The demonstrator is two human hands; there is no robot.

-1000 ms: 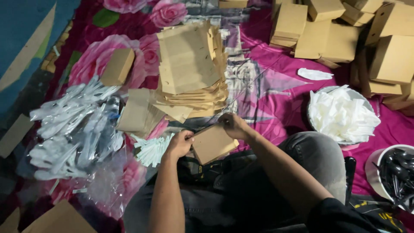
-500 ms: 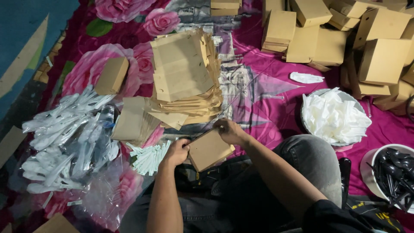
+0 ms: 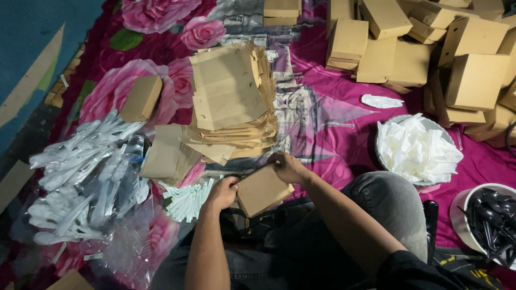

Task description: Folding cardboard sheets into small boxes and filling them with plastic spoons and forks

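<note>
A small brown cardboard box (image 3: 262, 190) rests over my lap, gripped from both sides. My left hand (image 3: 222, 191) holds its left edge. My right hand (image 3: 288, 167) presses along its top edge. Just beyond the box lies a tall stack of flat brown cardboard blanks (image 3: 232, 102). A small pile of pale green wrapped sticks (image 3: 186, 200) lies beside my left hand.
White wrapped plastic cutlery (image 3: 80, 172) is heaped at the left on clear plastic. A bowl of white napkins (image 3: 416, 150) sits to the right, a bowl of black cutlery (image 3: 492, 220) at the far right. Folded brown boxes (image 3: 430, 53) pile up at the back right. One box (image 3: 141, 98) lies at the left.
Both hands stay on the small box, shifting slightly along its edges. The camera view has drifted a little; the surrounding piles have not moved.
</note>
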